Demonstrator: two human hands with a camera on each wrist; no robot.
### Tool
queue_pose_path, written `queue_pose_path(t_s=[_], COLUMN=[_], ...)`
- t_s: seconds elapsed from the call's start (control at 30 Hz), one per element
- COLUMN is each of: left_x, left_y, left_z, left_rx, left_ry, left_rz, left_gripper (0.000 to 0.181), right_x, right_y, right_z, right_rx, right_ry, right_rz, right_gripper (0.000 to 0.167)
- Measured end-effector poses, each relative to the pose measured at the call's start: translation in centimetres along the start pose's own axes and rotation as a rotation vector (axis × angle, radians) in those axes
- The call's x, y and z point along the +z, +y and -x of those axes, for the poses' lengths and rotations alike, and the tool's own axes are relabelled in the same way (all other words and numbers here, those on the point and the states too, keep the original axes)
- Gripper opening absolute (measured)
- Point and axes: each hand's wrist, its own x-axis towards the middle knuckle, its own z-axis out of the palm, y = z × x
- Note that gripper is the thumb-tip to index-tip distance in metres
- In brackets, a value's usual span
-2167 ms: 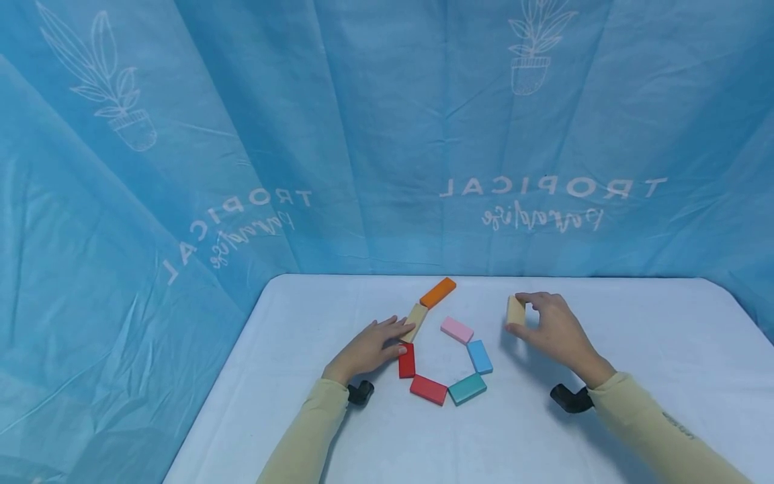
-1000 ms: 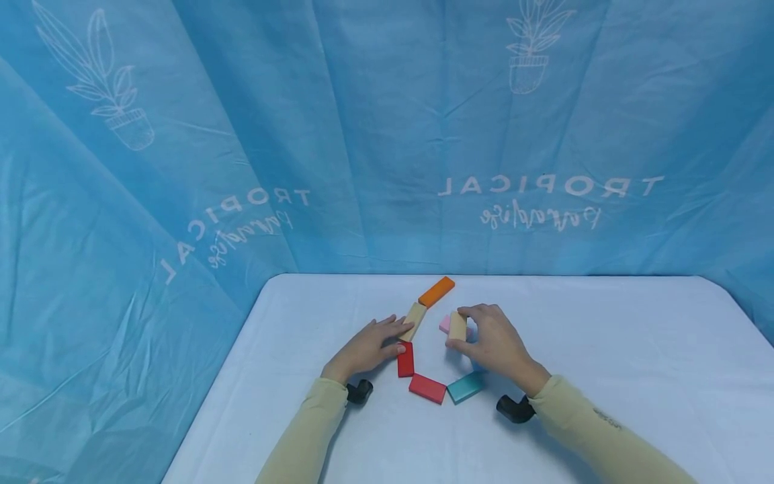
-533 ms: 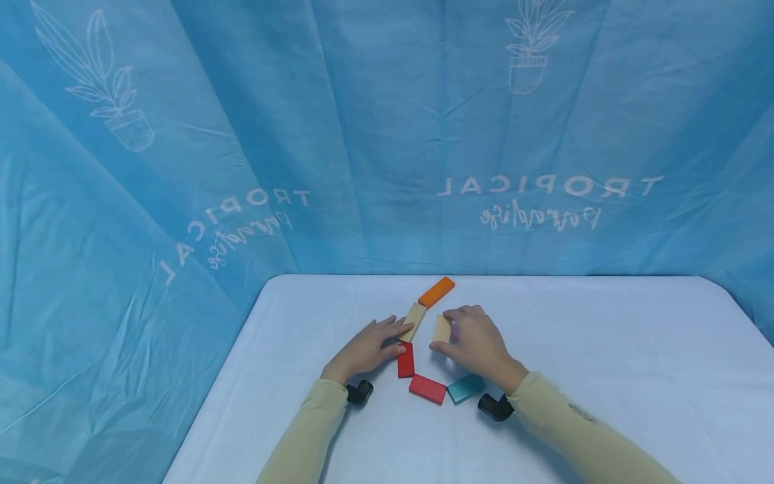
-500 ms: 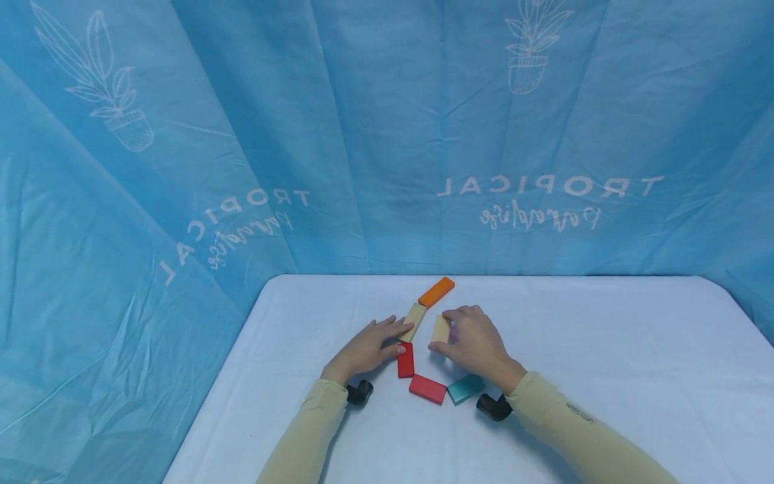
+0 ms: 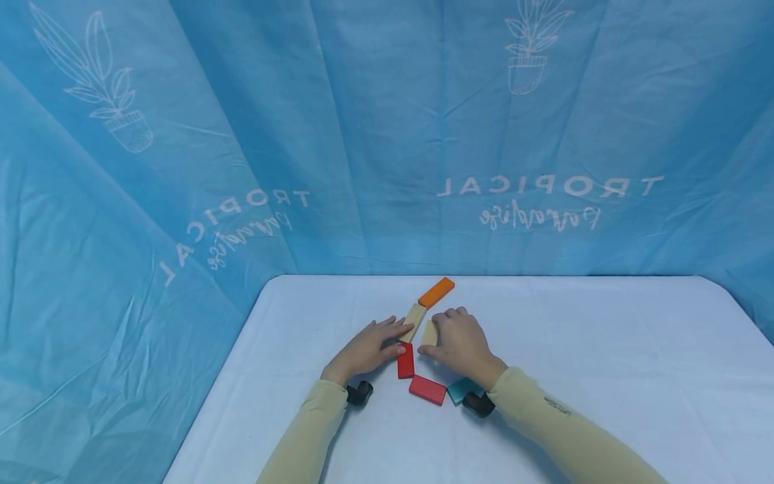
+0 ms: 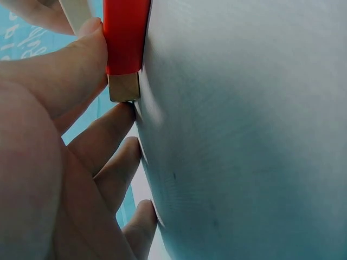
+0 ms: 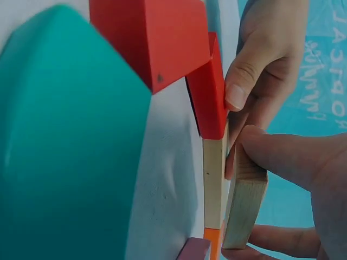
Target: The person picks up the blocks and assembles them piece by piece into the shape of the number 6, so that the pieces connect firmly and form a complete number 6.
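Observation:
My right hand [image 5: 462,343] pinches a plain wooden block [image 5: 430,333] between thumb and fingers. In the right wrist view, that held block [image 7: 245,206] is raised off the cloth, close beside a lying plain block [image 7: 213,184]. My left hand [image 5: 365,349] lies with fingers extended over the lying block, its thumb touching the near red block [image 5: 406,363]. In the left wrist view, the thumb rests against this red block [image 6: 126,38] and the fingertips reach down to the cloth. An orange block [image 5: 437,292] continues the row at the far end.
A second red block [image 5: 427,390] and a teal block [image 5: 461,390] curve round on the near side. A pinkish block [image 7: 195,250] shows at the right wrist view's lower edge. White cloth [image 5: 635,349] covers the table; a blue curtain [image 5: 387,134] hangs behind.
My right hand has carried the plain block leftward from the right side, past the pink and blue blocks, up to the row. In the head view it now covers those two. My left hand stays put.

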Motion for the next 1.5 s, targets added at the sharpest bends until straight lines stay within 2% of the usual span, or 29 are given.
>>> queue_pose_path(t_s=[0.33, 0.6, 1.03, 1.2, 1.5], left_x=[-0.1, -0.1, 0.1, 0.0, 0.1], left_y=[0.3, 0.3, 0.3, 0.1, 0.1], left_z=[0.1, 0.0, 0.0, -0.1, -0.2], left_rx=[-0.032, -0.025, -0.032, -0.024, -0.025], left_ry=[-0.012, -0.007, -0.005, -0.003, -0.007], left_rz=[0.014, 0.010, 0.003, 0.003, 0.000], left_gripper=[0.060, 0.059, 0.061, 0.059, 0.060], right_x=[0.7, 1.2, 0.2, 0.0, 0.0], right_y=[0.0, 0.2, 0.4, 0.5, 0.4], right_z=[-0.7, -1.0, -1.7, -2.0, -2.4], right_rx=[-0.029, -0.055, -0.106, -0.144, -0.126], right_ry=[-0.027, -0.051, -0.186, -0.198, -0.205], right_rz=[0.025, 0.048, 0.034, 0.039, 0.040], right_gripper=[0.067, 0.067, 0.072, 0.064, 0.064])
